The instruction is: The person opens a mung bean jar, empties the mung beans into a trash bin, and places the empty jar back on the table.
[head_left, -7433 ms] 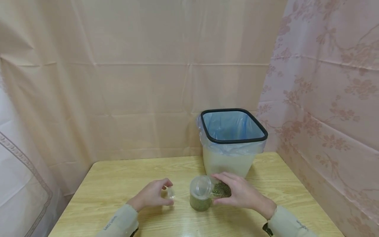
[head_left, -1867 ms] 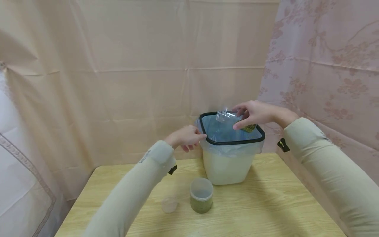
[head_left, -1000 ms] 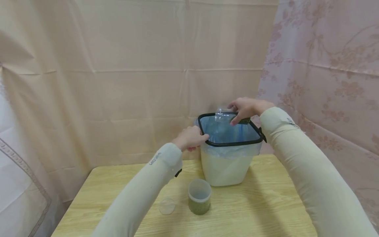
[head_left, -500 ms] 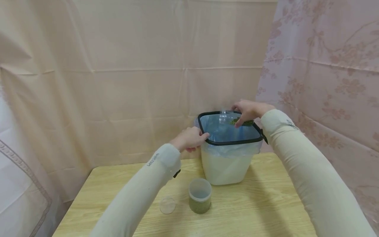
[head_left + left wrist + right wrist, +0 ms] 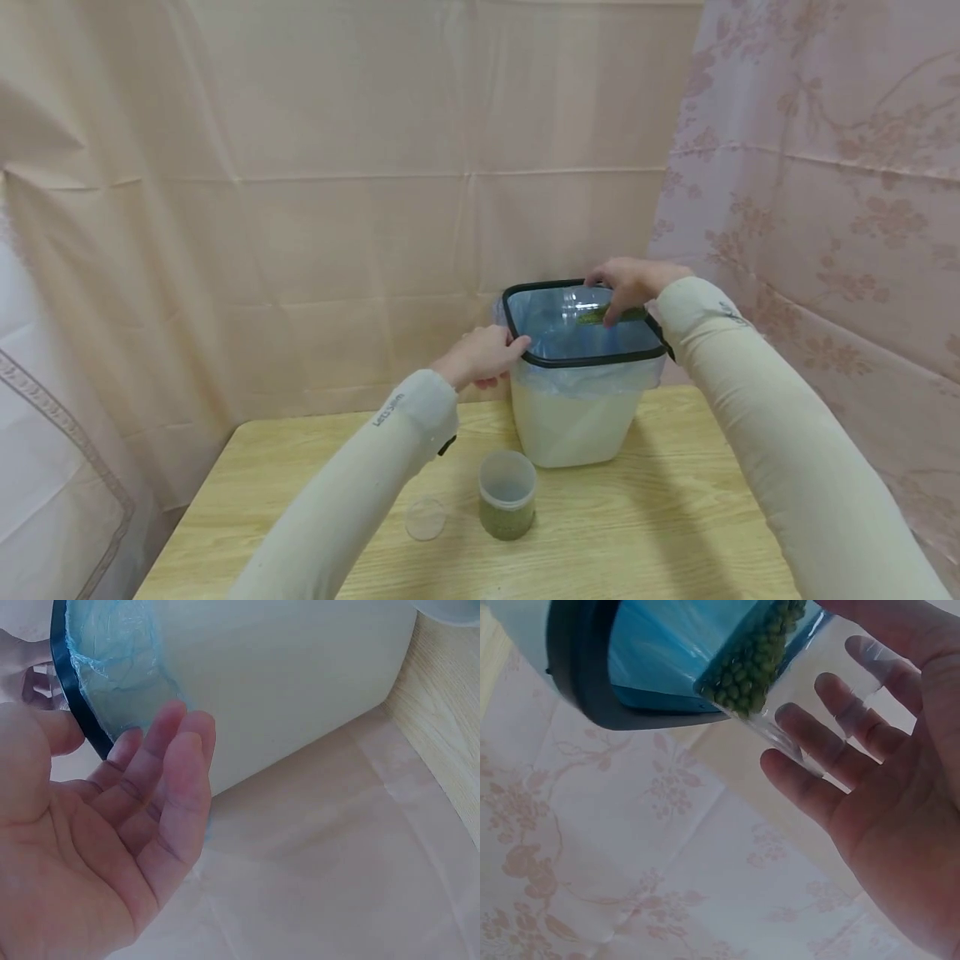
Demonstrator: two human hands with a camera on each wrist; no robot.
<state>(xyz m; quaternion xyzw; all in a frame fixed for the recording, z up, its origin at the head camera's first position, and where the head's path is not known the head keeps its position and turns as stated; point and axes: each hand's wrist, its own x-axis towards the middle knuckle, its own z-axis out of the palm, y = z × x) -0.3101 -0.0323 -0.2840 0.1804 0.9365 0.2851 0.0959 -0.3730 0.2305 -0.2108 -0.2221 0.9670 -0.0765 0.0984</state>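
Note:
In the head view my right hand [image 5: 633, 279] grips a clear plastic jar [image 5: 577, 297] lying nearly on its side over the trash can [image 5: 566, 425], mouth to the left. Green beans that look like mung beans [image 5: 754, 671] lie along the jar's lower side. My left hand [image 5: 483, 354] holds the can's black rim [image 5: 577, 363] at its near left corner, thumb on top. The left wrist view shows that hand's fingers [image 5: 176, 787] outside the can, bent beside the blue liner [image 5: 120, 660]. Whether beans lie in the can cannot be told.
A second clear jar [image 5: 508, 517], uncapped and partly full of something green, stands upright on the wooden table [image 5: 600, 533] in front of the can. To its left a round clear lid [image 5: 425, 519] lies flat. Beige curtain [image 5: 360, 233] hangs behind, floral cloth at right.
The jar has gone from beside the second jar to over the can, and has lately dipped lower, beans sliding toward its mouth. My left hand left the lid on the table and took the rim.

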